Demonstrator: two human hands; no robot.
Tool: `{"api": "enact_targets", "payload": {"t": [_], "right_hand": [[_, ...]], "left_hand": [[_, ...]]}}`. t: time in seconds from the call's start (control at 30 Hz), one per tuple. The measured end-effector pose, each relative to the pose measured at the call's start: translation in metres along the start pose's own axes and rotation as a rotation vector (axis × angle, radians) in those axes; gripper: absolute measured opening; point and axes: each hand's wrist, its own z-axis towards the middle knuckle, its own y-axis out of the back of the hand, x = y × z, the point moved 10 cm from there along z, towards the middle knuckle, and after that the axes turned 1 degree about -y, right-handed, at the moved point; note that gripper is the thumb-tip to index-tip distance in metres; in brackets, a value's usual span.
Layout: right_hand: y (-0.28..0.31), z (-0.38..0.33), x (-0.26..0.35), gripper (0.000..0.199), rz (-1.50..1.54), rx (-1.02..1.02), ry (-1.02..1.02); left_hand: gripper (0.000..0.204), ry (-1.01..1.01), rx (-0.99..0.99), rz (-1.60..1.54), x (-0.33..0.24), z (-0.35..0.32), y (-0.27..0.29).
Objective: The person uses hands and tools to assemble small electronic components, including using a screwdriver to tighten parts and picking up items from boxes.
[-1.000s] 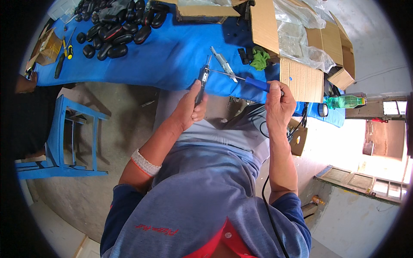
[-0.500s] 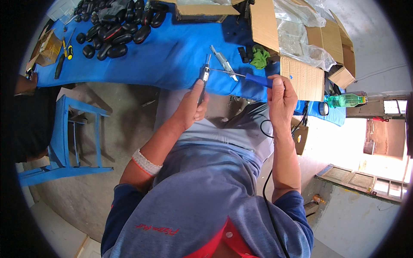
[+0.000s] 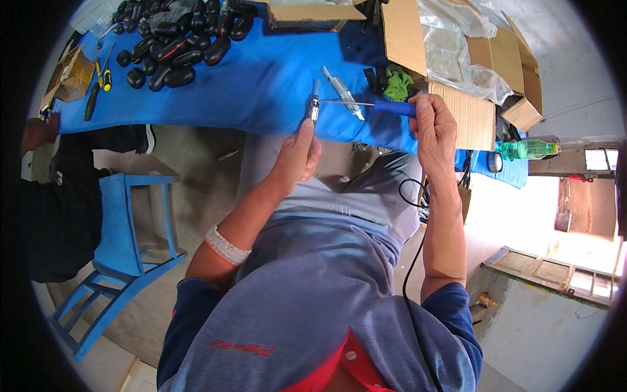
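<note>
My left hand [image 3: 297, 157] is closed around a slim dark piece with a silvery metal upper part [image 3: 313, 110], held upright at the front edge of the blue-covered table. What the piece is I cannot make out. In my right hand [image 3: 435, 127] is a blue-handled screwdriver [image 3: 392, 108], held level with its shaft pointing left. Its tip meets, or lies very close to, the metal part. Beyond the shaft, a silvery metal strip [image 3: 343, 93] lies slanted on the cloth.
Black rounded pieces [image 3: 173, 57] are heaped at the far left, near yellow-and-black tools [image 3: 107, 80]. A green cloth [image 3: 397, 83] and an open cardboard box [image 3: 450, 108] are right. A green bottle [image 3: 528, 149] lies farther right. Another person's hand [image 3: 40, 132] and a blue stool [image 3: 121, 228] are left.
The blue stool has turned and shifted, and the person at the left has moved, with a foot now showing under the table. My hands keep their holds, with the screwdriver slightly more level.
</note>
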Motion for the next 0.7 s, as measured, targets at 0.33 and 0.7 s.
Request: {"api": "enact_targets", "payload": {"t": [0.33,0.7], "right_hand": [[-0.009,0.007,0.024,0.016,-0.160,0.191,0.115],[-0.007,0.017,0.024,0.027,-0.219,0.129,-0.098]], "left_hand": [[0.055,-0.019,-0.046,0.090,-0.003,0.004,0.005],[0.057,-0.023,-0.075,0.097,-0.004,0.003,0.006]]}}
